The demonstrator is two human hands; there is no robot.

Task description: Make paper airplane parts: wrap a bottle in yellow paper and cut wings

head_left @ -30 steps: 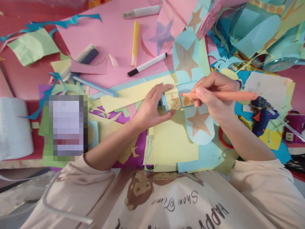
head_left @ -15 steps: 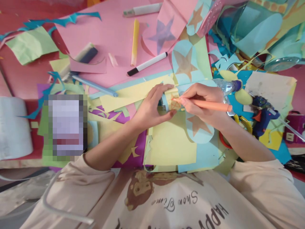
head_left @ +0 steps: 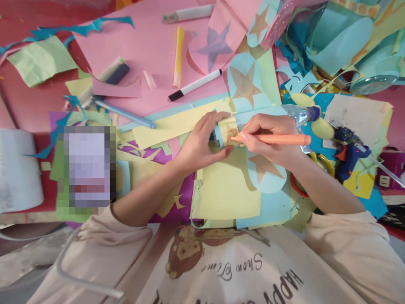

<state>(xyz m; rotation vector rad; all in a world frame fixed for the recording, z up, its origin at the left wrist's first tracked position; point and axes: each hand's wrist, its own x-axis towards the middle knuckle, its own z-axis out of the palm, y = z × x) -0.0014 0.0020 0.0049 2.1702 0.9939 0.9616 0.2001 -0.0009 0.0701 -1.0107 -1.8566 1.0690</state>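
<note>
My right hand pinches an orange felt-tip marker, its tip on the yellow paper band around a clear plastic bottle. Orange star lines show on that band. My left hand grips the bottle's far-left end, thumb on the near side and fingers on the far side. Light blue paper wings, the upper wing and the lower wing, stick out from the bottle, each with an orange star. Yellow paper blades sit at its blue cap. My right hand hides the bottle's middle.
A white-and-black marker, a yellow marker and a blue pen lie beyond my hands. At right are yellow-handled scissors and a blue glue gun. Paper scraps surround a pixelated phone-like shape at left.
The marker tip has shifted slightly down and left on the yellow band, with the marker lying more level. More orange shows inside the star. My left hand stays in place.
</note>
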